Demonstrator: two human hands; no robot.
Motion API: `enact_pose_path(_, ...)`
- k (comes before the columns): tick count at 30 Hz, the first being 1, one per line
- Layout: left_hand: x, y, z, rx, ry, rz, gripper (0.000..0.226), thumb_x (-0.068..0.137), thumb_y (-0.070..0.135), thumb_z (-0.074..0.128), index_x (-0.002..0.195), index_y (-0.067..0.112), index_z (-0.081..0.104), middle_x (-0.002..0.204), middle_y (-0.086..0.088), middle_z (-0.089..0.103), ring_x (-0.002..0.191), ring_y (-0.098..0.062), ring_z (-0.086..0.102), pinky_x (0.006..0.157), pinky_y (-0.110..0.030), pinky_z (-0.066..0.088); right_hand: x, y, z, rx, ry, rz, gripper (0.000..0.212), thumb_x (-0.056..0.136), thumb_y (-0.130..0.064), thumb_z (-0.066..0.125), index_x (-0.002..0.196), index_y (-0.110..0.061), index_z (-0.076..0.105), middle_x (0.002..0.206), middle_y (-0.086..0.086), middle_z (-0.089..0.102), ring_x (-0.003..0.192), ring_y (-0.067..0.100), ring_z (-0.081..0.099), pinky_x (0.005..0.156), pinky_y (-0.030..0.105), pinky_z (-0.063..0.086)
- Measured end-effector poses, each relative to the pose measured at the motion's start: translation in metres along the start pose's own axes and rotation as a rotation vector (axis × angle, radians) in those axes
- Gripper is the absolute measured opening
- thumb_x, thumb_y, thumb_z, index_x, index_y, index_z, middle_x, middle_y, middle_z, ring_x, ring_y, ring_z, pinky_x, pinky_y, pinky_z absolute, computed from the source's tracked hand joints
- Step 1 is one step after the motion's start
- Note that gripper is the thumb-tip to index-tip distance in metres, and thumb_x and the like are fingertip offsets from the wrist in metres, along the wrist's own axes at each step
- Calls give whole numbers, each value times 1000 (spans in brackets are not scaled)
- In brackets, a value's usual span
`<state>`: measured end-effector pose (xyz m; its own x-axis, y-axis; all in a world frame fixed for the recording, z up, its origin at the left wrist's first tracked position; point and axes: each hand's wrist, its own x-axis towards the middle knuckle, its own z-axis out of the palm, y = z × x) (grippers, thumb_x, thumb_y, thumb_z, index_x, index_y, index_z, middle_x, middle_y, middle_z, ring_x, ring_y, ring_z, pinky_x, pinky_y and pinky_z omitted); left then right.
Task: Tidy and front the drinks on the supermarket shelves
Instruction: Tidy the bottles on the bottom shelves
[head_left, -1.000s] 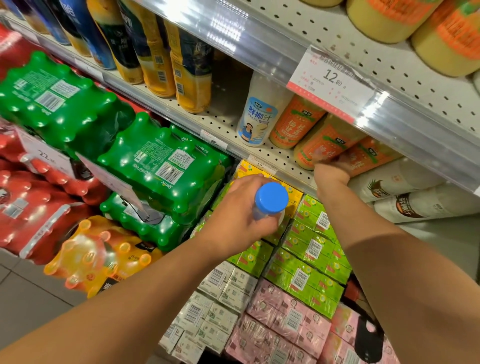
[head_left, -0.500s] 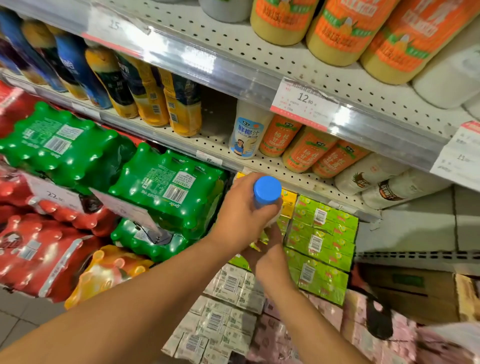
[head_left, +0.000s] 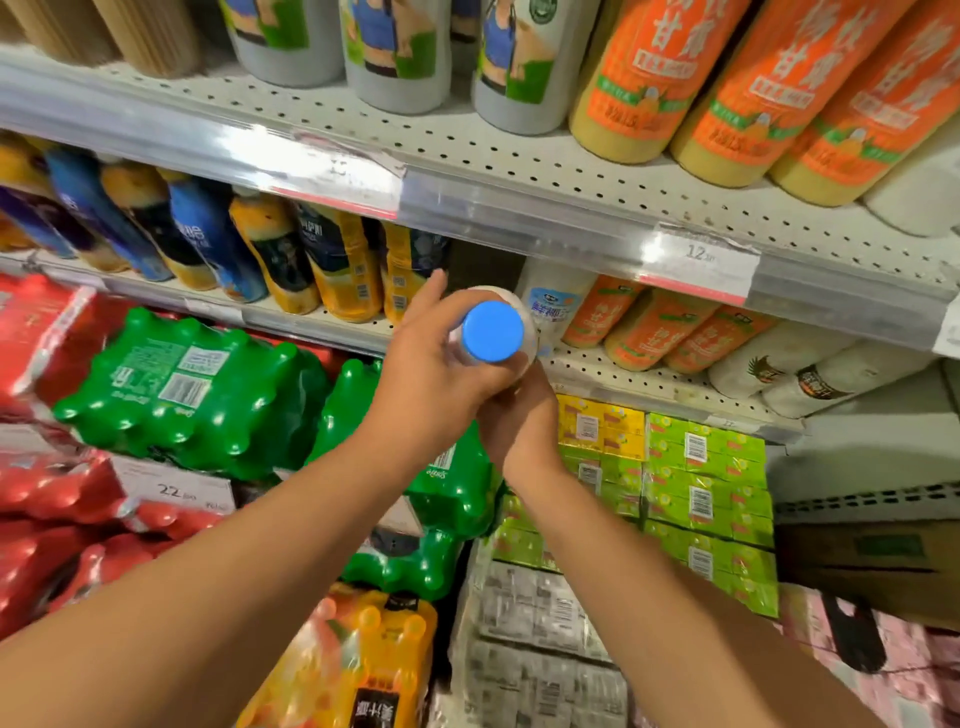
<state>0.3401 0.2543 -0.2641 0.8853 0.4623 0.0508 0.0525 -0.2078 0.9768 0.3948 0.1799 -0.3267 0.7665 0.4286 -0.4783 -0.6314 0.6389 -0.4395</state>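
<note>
A white bottle with a blue cap (head_left: 492, 331) is upright in front of the middle shelf (head_left: 613, 371). My left hand (head_left: 436, 374) grips its shoulder from the left. Under it my right hand (head_left: 519, 421) holds the lower body, which is hidden. Just behind it a matching white bottle with a blue label (head_left: 553, 304) stands on the shelf. Orange-labelled bottles (head_left: 660, 325) stand to its right. A dark gap (head_left: 483, 267) lies to the matching bottle's left.
Yellow and blue bottles (head_left: 332, 270) fill the shelf's left part. White bottles (head_left: 800, 366) lie at the right. The upper shelf (head_left: 467, 161) carries large white and orange bottles. Below are green (head_left: 187, 384), red (head_left: 47, 467) and orange multipacks and stacked carton cases (head_left: 696, 493).
My right hand came off the orange bottles on the shelf and took hold under the blue-capped bottle. Both hands raised the bottle toward the middle shelf. The camera tilted upward.
</note>
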Motion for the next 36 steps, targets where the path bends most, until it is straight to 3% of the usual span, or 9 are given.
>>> enact_pose_path(3,13,-16,-11,-82,40,-42,41,72,4,80,107,16,64,115,-9,63,110,-21,57,96,-49,48,22,13,5,-28,33,-34,18,98,-18,43,95,-12,59,63,2,67,56,10,66,50,20,51)
enact_pose_path(5,21,-28,-12,-101,59,-74,45,72,1,79,113,13,64,122,-12,61,122,-27,52,99,-51,46,35,17,5,-38,42,-49,21,100,-20,42,91,-14,60,59,0,65,51,7,63,47,18,49)
enact_pose_path(11,42,-53,-8,-127,7,-52,50,75,3,77,121,18,64,139,-16,48,135,-29,40,104,-52,41,67,18,-3,-71,62,-137,19,99,-23,43,93,-16,60,67,-2,67,61,6,65,53,17,50)
enact_pose_path(16,64,-64,2,-87,-28,3,50,75,19,75,119,38,60,125,8,58,126,-19,50,101,-48,45,86,14,-7,-89,71,-148,22,100,-19,39,101,-14,60,75,0,72,67,11,70,55,21,53)
enact_pose_path(20,86,-77,3,53,-120,-17,72,77,5,74,141,16,44,136,0,55,123,-14,53,103,-41,46,104,5,-20,-692,244,-363,23,92,-15,52,113,-7,59,86,3,73,85,24,68,63,28,55)
enact_pose_path(22,95,-80,1,85,-174,1,74,74,-5,67,141,16,41,134,0,55,121,-16,55,102,-40,47,110,3,-25,-1123,284,-449,60,69,-38,77,118,-9,57,101,2,71,94,21,66,74,32,55)
enact_pose_path(28,109,-84,2,192,-247,-19,97,65,-9,47,153,20,20,154,-4,32,141,-21,32,112,-38,36,123,-1,-24,-1175,227,-412,62,65,-21,84,115,-19,47,110,10,68,99,28,65,91,51,51)
enact_pose_path(32,113,-88,8,203,-249,-25,104,63,-13,48,154,26,13,158,-1,21,144,-20,22,114,-35,33,125,3,-31,-1408,228,-574,53,82,-19,73,128,-11,47,109,4,62,93,12,56,82,29,46)
enact_pose_path(36,112,-94,7,208,-240,50,100,59,2,45,152,30,19,156,4,17,144,-19,21,111,-41,37,127,4,-26,-1491,312,-603,54,83,-22,72,128,-6,47,116,15,63,106,31,59,87,34,45)
